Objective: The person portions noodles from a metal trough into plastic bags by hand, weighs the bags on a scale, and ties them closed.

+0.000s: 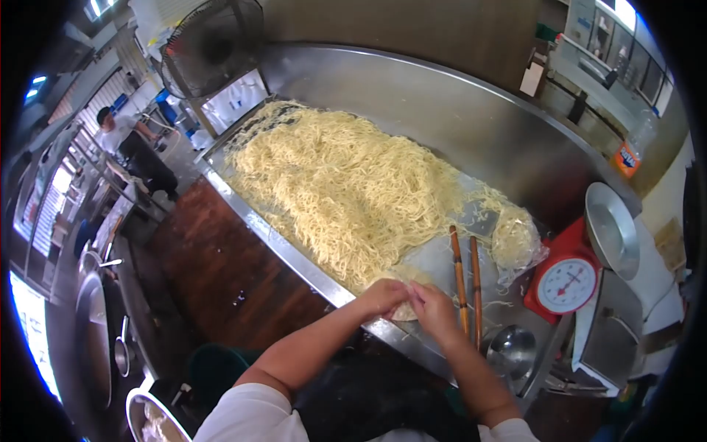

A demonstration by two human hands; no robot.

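A large heap of yellow noodles [331, 177] spreads over the metal tray table [294, 269]. At its near edge, my left hand [386, 297] and my right hand [434, 306] meet, fingers pinched together. Between and below them shows a pale, rounded bag of noodles [404, 314], partly covered by my hands; both seem to grip its top. To the right of my hands lie two long wooden sticks [459, 276]. Beyond the sticks sits a clear plastic bag with noodles [514, 237].
A red dial scale [565, 283] with a metal pan [613, 230] stands at the right. Near my right forearm lies a metal bowl [512, 351]. A fan [213, 48] stands at the far left corner. Another person [136, 151] stands farther off at the left.
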